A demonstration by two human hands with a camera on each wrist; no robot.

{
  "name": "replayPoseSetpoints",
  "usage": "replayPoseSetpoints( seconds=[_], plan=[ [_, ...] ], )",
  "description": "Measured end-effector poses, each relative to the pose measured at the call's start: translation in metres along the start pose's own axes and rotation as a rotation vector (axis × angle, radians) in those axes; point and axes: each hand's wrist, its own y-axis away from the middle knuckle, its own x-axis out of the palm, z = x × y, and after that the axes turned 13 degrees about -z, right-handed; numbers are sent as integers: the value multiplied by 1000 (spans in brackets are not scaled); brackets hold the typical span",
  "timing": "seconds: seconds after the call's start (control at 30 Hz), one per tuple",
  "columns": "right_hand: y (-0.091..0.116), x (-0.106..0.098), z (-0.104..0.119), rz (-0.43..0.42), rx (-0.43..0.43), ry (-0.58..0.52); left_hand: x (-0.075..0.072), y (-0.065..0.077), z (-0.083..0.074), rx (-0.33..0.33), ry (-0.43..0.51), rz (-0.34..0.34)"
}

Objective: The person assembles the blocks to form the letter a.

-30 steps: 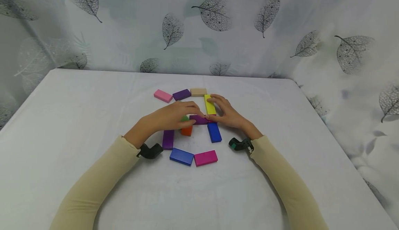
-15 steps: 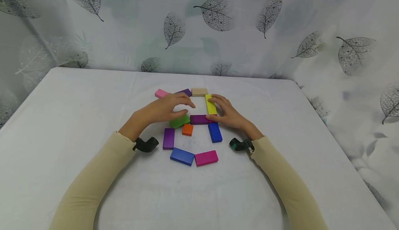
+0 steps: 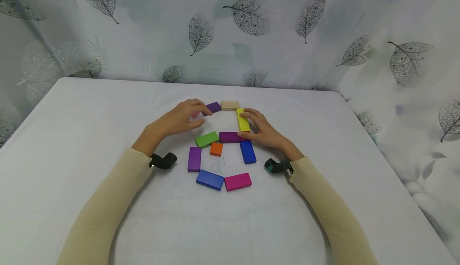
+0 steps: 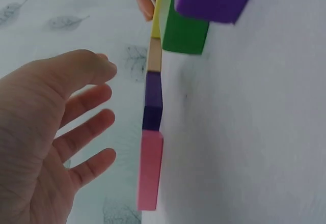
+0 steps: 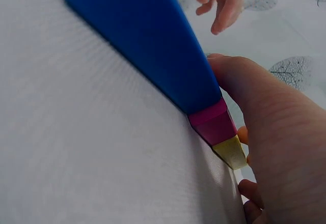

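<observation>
My left hand (image 3: 179, 117) hovers over the far left of a ring of coloured blocks, fingers loosely spread and holding nothing. Beneath it, the pink block (image 4: 150, 173) is mostly covered in the head view; the left wrist view shows it end to end with a dark purple block (image 4: 153, 99). My right hand (image 3: 264, 131) rests at the ring's right side. Its fingertips touch the yellow block (image 3: 242, 122), and its thumb lies on a small magenta block (image 5: 214, 124) below that. A plum block (image 3: 229, 137) lies against the thumb's left.
A tan block (image 3: 230, 105) continues the top row. Nearer lie a green block (image 3: 207, 139), an orange block (image 3: 216, 149), a purple block (image 3: 194, 159), a dark blue block (image 3: 248, 152), a blue block (image 3: 210, 180) and a bright pink block (image 3: 238, 181) on the white table (image 3: 323, 137).
My left hand has left the plum block and moved back and left, uncovering the green and orange blocks and covering the pink one. The right hand has stayed put.
</observation>
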Motion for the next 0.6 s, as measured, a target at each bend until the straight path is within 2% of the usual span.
replayPoseSetpoints(
  seconds=[0.1, 0.37, 0.6],
  plan=[
    [0, 0, 0, 2, 2, 2, -1, 1, 8, -43, -15, -10],
    [-1, 0, 0, -1, 0, 5, -1, 2, 26, -93, -55, -28],
    [-1, 1, 0, -3, 0, 11, -1, 5, 35, -166, -127, 20]
  ],
)
